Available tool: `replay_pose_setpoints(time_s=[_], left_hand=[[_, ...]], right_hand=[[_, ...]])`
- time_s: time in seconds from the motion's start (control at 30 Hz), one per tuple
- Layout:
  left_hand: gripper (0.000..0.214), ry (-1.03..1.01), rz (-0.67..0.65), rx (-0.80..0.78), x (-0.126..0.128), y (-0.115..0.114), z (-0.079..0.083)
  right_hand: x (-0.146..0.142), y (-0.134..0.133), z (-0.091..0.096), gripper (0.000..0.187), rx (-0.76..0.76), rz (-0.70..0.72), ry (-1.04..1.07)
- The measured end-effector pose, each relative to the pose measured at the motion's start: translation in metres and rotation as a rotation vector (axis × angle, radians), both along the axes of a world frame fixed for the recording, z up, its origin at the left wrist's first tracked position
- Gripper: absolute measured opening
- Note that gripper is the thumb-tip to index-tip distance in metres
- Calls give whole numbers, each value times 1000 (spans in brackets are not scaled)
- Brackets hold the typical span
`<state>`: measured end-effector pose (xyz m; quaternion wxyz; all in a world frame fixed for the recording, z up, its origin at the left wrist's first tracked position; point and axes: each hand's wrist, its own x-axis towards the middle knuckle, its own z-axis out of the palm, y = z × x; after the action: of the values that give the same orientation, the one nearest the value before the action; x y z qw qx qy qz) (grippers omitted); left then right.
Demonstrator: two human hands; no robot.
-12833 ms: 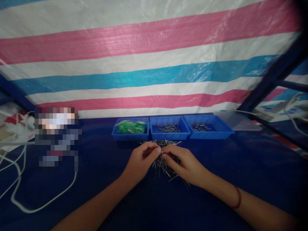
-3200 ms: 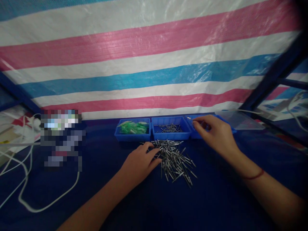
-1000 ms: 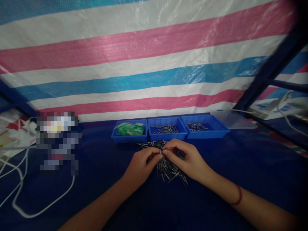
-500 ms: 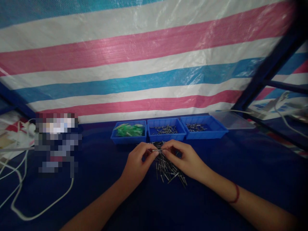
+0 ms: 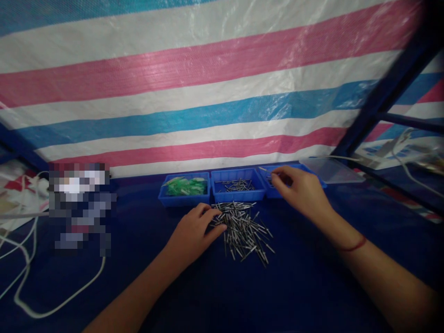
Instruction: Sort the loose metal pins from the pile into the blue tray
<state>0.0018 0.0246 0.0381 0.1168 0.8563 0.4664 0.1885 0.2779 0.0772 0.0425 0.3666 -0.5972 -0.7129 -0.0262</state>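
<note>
A loose heap of thin metal pins [image 5: 243, 227] lies on the dark blue tabletop. My left hand [image 5: 194, 233] rests at the heap's left edge, fingertips pressed together on the pins. My right hand [image 5: 301, 192] is stretched over the right blue tray [image 5: 321, 181], pinching one thin metal pin [image 5: 264, 169] between thumb and forefinger. The middle blue tray [image 5: 237, 190] holds several pins. The left blue tray [image 5: 183, 192] holds green plastic pieces.
A striped pink, white and blue tarp hangs behind the trays. White cables [image 5: 52, 296] loop over the table at the left. A clear plastic lid [image 5: 331, 170] lies right of the trays, beside a dark blue frame post [image 5: 378, 97].
Half a second ago both hands met over the heap, working a pin between them. My right hand has since carried a pin up to the right tray; my left has dropped onto the heap.
</note>
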Motion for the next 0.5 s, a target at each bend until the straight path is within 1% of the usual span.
replay_pose_setpoints(time_s=[0.07,0.1,0.13,0.2,0.27,0.37,0.5], left_hand=[[41,76,4,7,-3,1,-4],[43,104,1,9,-4,2,-6],[43,123,-7,12,-5,2,-7],[38,142,-31,24,-7,4,-10],[30,146,-43,31,-6,5,-11],[21,134,-44,22,-4,4,-10],[15,95,-40,4,0,4,-9]], right_hand=[[13,6,2,21,-36,-133,-76],[16,7,3,22,-55,-174,-99],[17,7,4,25,-72,-192,-110],[13,5,5,29,-83,-178,-102],[4,0,5,30,-69,-109,-81],[-15,-10,3,25,-36,50,-93],[-38,-22,-4,17,-52,251,-134]])
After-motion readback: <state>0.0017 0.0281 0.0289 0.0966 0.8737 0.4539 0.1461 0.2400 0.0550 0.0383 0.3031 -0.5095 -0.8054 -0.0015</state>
